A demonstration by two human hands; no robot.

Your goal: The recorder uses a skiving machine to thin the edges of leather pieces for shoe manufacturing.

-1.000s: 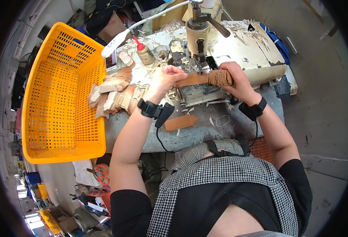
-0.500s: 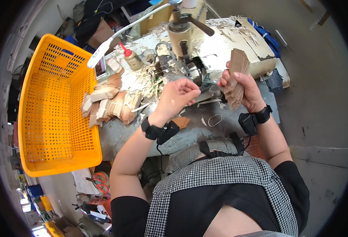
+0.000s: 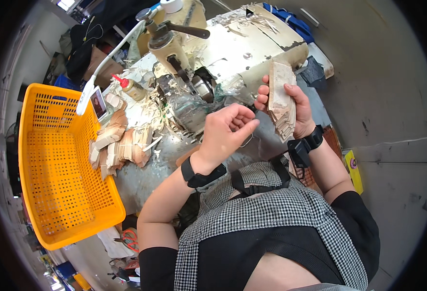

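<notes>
My right hand (image 3: 301,109) grips a stack of flat, pointed-ended leather-like pieces (image 3: 282,92), upright with a pale, mottled face showing and layered edges at its lower end. My left hand (image 3: 228,133) is beside it on the left, fingers loosely curled and thumb apart from them; nothing shows between them. A thin pale loop (image 3: 246,141) lies on the bench, partly hidden by this hand. Part of a tan piece (image 3: 187,155) shows behind my left wrist. At the left of the bench, several bundles of similar pieces (image 3: 126,145) are heaped.
A bench machine (image 3: 170,51) with a dark lever stands beyond my hands, pale shavings (image 3: 162,109) around it. A red-tipped bottle (image 3: 133,89) and a white lamp (image 3: 90,92) are left of it. A yellow perforated basket (image 3: 34,189) stands along the bench's left side.
The stack has turned from its brown side to its pale face. My left hand has come closer to it. The whole view has swung, so the bench and basket appear shifted.
</notes>
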